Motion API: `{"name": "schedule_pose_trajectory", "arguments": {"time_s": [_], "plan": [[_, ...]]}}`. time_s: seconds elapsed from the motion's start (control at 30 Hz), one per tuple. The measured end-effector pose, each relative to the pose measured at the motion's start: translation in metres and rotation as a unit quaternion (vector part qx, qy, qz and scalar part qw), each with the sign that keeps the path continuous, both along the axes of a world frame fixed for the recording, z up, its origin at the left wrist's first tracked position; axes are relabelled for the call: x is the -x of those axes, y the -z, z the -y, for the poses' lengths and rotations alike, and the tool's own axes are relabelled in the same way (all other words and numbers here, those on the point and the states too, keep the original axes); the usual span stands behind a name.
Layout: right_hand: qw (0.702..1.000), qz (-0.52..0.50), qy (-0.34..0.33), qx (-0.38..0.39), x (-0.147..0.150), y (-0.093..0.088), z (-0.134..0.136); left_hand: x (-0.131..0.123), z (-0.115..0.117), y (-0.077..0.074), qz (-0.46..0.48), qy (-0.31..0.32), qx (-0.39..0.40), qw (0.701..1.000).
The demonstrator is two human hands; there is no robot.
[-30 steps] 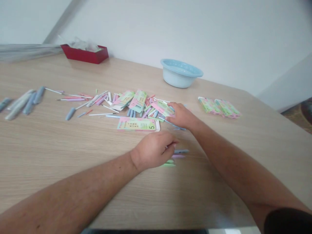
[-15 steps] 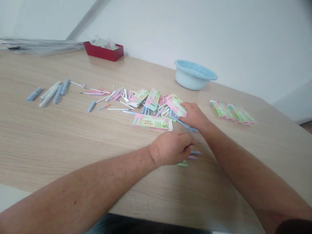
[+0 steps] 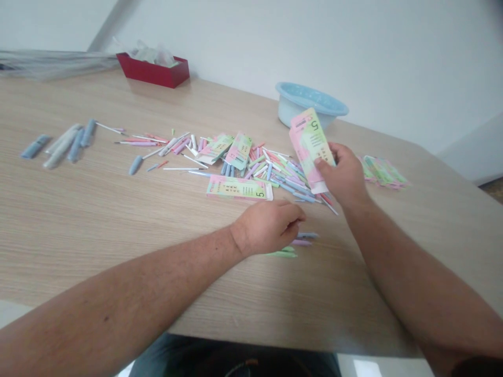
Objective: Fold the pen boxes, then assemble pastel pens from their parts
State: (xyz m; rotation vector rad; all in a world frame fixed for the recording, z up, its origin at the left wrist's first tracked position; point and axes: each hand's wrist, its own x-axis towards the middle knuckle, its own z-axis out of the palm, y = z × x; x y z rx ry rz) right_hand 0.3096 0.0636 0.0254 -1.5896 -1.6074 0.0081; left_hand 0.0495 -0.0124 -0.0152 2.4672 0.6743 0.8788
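Note:
My right hand (image 3: pixel 345 177) holds a pastel pink-and-green card sleeve (image 3: pixel 311 144) marked 5, lifted above the table and tilted. My left hand (image 3: pixel 271 226) rests on the wooden table (image 3: pixel 118 220) with its fingers curled over a few pens (image 3: pixel 301 242), blue, purple and green, whose ends stick out to the right. A second sleeve (image 3: pixel 239 188) lies flat just beyond my left hand. Behind it spreads a heap of pastel pens and refills (image 3: pixel 271 167) with two more sleeves (image 3: pixel 228 148) on top.
A light blue bowl (image 3: pixel 310 104) stands at the back by the wall. A red box (image 3: pixel 155 69) with clear wrappers is at the back left. Filled packs (image 3: pixel 383 172) lie to the right. Several blue and white pen barrels (image 3: pixel 63 141) lie far left.
My right hand has lifted a sleeve out of the heap and raised it upright. My left hand has stayed over the same few pens. The camera view shifted slightly.

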Motion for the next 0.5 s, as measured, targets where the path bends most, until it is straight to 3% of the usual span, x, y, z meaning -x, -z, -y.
{"name": "schedule_pose_trajectory", "arguments": {"time_s": [0.13,0.3,0.4,0.5], "plan": [[0.996,-0.068,-0.038,0.032,-0.012,0.0,0.041,0.0,-0.005,0.0,0.069,-0.045,0.046,0.996],[0.983,-0.156,-0.083,0.057,-0.008,0.019,0.082,0.0,-0.022,0.006,0.185,-0.095,0.124,0.97],[0.98,-0.16,-0.108,0.045,0.002,0.022,0.096,0.0,-0.028,0.011,0.218,-0.08,0.155,0.96],[0.988,-0.095,-0.122,0.011,0.01,0.017,0.106,0.001,-0.025,0.01,0.224,-0.032,0.16,0.961]]}}
